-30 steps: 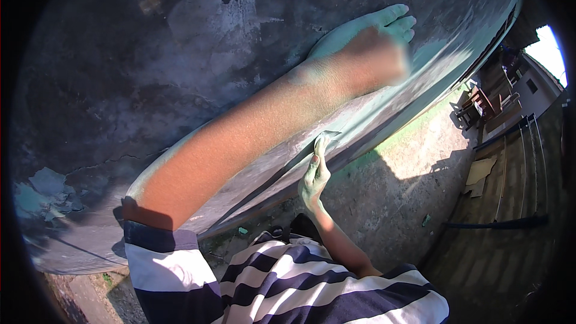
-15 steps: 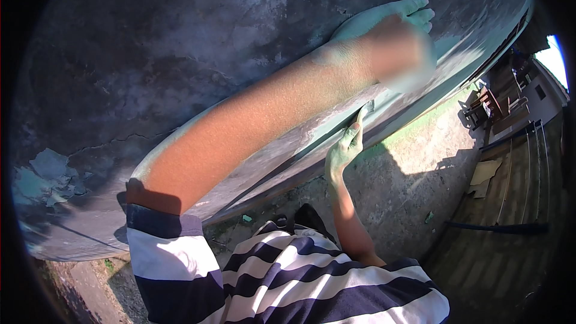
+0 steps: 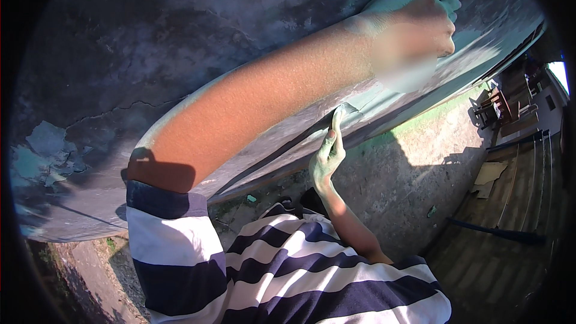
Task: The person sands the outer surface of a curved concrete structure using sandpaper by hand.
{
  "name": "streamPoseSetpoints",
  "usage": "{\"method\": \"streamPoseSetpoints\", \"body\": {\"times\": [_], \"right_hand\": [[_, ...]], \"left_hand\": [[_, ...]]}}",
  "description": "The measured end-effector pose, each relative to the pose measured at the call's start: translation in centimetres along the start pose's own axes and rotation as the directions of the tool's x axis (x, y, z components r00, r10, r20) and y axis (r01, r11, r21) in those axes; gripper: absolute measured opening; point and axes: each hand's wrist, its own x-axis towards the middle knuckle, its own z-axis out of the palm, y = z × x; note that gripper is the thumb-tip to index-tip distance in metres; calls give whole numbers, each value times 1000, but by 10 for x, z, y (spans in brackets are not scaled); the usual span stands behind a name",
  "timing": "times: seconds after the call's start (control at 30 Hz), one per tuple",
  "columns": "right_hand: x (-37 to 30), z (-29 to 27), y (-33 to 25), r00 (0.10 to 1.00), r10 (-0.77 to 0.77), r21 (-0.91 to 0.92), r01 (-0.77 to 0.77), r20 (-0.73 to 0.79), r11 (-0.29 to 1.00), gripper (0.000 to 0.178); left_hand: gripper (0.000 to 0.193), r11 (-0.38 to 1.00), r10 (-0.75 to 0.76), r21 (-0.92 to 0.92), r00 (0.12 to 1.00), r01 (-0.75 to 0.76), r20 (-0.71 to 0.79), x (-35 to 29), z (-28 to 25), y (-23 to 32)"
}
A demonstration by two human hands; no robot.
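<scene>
A large dark grey wall [image 3: 198, 30] with patchy pale green paint fills the upper part of the view. My left arm reaches across it to the right, and my left hand [image 3: 417, 15] rests against the surface. Its fingers are stretched out and somewhat apart, dusted pale green; part of the hand is blurred. Below that forearm, my right hand [image 3: 327, 159] is closed around a small scraper [image 3: 349, 108], index finger laid along it. The blade touches the wall at a pale green patch, and the handle is mostly hidden in my palm.
Flaking green paint [image 3: 48, 150] and a crack mark the wall's left side. Under the wall lies a rough concrete floor [image 3: 384, 204] with small paint chips. At right are wooden furniture [image 3: 498, 108], a piece of cardboard [image 3: 489, 174] and a corrugated surface [image 3: 480, 270].
My right hand has moved left along the wall with the scraper. My left hand has shifted slightly up and to the right, its fingers still extended. The view has tilted a little.
</scene>
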Motion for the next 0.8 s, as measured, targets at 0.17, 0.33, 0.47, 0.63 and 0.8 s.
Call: {"method": "streamPoseSetpoints", "body": {"times": [0.17, 0.33, 0.47, 0.63, 0.8], "right_hand": [[-35, 4, 20, 993, -42, -13, 44, 113, 999, 47], [10, -1, 14, 995, -98, 6, 98, -32, 995, 48], [44, -11, 19, 975, -138, -63, 128, -172, 990, 48], [-11, 15, 21, 991, -114, -126, 105, -66, 987, 47], [22, -11, 26, 983, -163, -110, 153, -85, 982, 44]], "left_hand": [[5, 987, 58, 150, 997, -64, 47, -3, -12, -1], [6, 999, 9, 32, 997, -12, 78, 0, 8, -1], [31, 993, 76, 84, 988, -88, 135, -3, -20, -3], [24, 987, 148, 36, 967, -159, 206, -3, -31, -15], [24, 991, 136, -35, 969, -132, 205, -22, -54, -21]]}}
